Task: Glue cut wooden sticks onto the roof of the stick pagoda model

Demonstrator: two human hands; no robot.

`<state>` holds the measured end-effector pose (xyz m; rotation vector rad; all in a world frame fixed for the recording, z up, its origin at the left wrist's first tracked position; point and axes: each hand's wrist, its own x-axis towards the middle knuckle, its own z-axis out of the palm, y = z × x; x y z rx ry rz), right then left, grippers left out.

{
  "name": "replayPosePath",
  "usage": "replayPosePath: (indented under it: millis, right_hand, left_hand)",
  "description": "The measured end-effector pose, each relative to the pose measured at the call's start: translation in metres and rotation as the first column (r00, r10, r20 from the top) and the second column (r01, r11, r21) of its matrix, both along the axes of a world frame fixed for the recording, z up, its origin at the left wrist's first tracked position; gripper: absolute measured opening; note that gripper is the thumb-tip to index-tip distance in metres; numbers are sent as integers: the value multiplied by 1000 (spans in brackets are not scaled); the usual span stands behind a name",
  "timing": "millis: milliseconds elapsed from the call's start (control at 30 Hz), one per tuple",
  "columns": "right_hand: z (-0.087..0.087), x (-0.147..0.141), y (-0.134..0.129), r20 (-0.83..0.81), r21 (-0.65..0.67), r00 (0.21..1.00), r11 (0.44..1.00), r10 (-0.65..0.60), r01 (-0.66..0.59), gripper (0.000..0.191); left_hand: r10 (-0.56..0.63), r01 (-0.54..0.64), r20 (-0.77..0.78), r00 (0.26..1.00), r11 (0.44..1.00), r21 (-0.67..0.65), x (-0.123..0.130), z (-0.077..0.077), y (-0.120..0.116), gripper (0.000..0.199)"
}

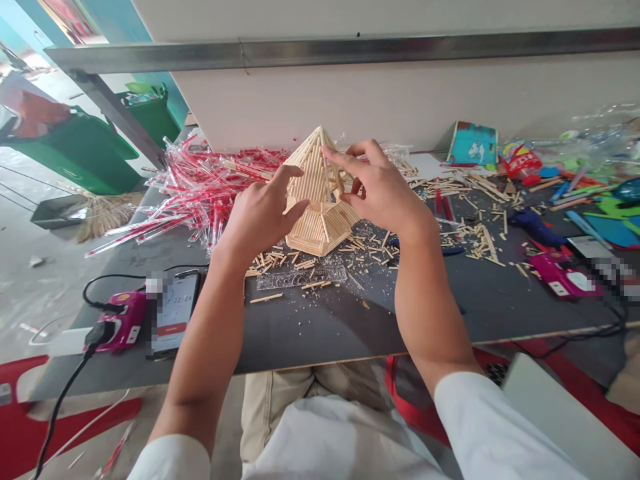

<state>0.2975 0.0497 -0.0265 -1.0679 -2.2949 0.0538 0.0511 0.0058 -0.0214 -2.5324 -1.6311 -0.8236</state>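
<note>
A model built from thin wooden sticks (pixel 313 177) stands up between my hands, with a pointed, sloping roof above a wider, many-sided base. My left hand (pixel 265 210) grips its left side, forefinger on the roof and thumb lower down near the base. On the right side, my right hand (pixel 383 190) holds the model too, its forefinger laid along the roof's edge near the peak. Behind the model some of the right fingertips are partly hidden. Just below lies a clear plastic ruler (pixel 300 277) among short stick pieces (pixel 285 260).
A heap of red and clear plastic wrappers (pixel 185 187) covers the table's back left. Left of my arm are a phone (pixel 173 313) and a magenta power strip (pixel 123 320). More sticks (pixel 483 187), a second magenta strip (pixel 565 273) and coloured clutter lie right. A metal rail (pixel 350 53) crosses behind.
</note>
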Motion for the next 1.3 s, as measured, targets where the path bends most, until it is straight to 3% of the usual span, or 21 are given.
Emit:
replayPosePath:
  millis: [200,567,1300]
  right_hand:
    - [1,0,-4,20,-29,1000,999,-17,18,80]
    - [1,-2,-3,-29,-47,1000,999,-6,5,67]
    - [1,2,-6,-4,-75,1000,997,31,-31,76]
  left_hand:
    - [-8,8,11,1000,1000,-3,0,0,1,46]
    - [1,-1,-14,1000,1000,-20,2,0,1,46]
    - [1,-1,-11,1000,1000,-20,1,1,0,46]
